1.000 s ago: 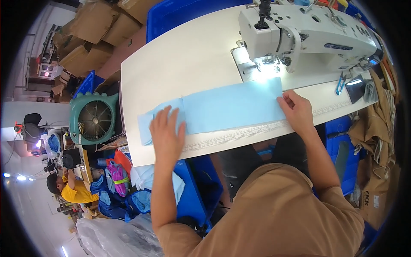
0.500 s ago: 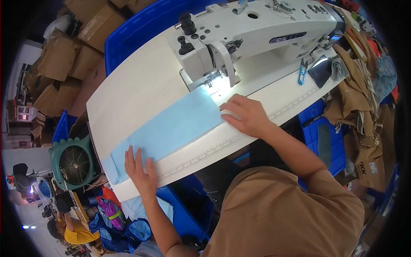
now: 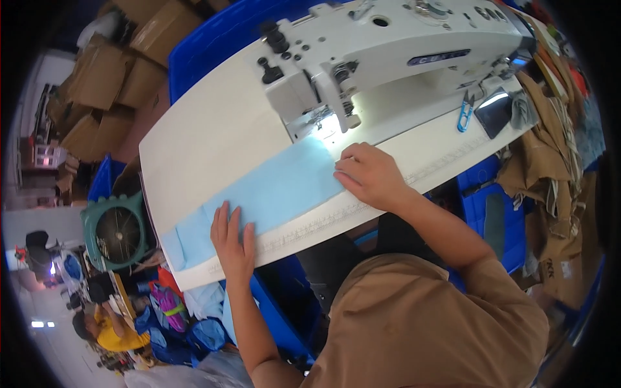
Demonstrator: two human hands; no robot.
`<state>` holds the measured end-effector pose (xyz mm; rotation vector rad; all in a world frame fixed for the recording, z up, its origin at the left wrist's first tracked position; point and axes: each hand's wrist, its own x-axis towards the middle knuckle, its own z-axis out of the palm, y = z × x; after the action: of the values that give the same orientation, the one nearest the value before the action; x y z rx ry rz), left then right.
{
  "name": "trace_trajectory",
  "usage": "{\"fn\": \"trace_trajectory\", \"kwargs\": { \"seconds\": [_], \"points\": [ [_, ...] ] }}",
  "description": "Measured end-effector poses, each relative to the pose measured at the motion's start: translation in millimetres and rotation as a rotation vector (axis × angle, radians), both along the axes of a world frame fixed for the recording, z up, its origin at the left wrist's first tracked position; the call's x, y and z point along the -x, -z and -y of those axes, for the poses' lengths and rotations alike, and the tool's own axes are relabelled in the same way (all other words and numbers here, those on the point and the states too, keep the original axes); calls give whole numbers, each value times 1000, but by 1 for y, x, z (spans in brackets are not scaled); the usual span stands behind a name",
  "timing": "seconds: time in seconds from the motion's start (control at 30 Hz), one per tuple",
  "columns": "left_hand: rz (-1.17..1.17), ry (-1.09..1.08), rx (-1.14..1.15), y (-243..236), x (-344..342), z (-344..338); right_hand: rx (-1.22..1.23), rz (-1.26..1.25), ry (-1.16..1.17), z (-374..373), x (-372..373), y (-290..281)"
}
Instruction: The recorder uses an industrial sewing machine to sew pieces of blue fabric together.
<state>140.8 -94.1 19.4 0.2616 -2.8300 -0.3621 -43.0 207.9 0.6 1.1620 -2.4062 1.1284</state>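
A long strip of light blue fabric (image 3: 275, 184) lies across the white sewing table, its far right end close to the needle area of a white sewing machine (image 3: 375, 58). My left hand (image 3: 233, 242) rests on the strip's near edge toward its left end, fingers stretched out and slightly apart. At the right end, my right hand (image 3: 372, 174) has its fingers curled, with thumb and fingertips pinching the fabric's corner. The machine's lamp shines brightly on the plate beside the fabric. The fabric's underside is hidden.
A printed ruler strip (image 3: 310, 226) runs along the table's near edge. Blue thread snips (image 3: 465, 115) and a dark phone-like slab (image 3: 493, 116) lie at the right. A green fan (image 3: 116, 233) stands left, cardboard boxes (image 3: 97, 74) behind; another person (image 3: 119, 330) sits lower left.
My left hand has shifted right along the fabric's near edge. My right hand stays at the corner. The curved white lever by the needle has changed position, and the whole view has shifted slightly.
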Motion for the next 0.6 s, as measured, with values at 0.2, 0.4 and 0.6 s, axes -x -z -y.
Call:
{"fn": "trace_trajectory", "kwargs": {
  "seconds": [0.2,0.4,0.6],
  "points": [
    [-220,-152,198,-24,-42,46,252,133,120,-16,4,3],
    [-606,-968,58,-5,-225,128,299,163,56,-6,4,2],
    [-137,-1252,100,118,-398,90,283,183,25,-3,-1,1]
  ]
}}
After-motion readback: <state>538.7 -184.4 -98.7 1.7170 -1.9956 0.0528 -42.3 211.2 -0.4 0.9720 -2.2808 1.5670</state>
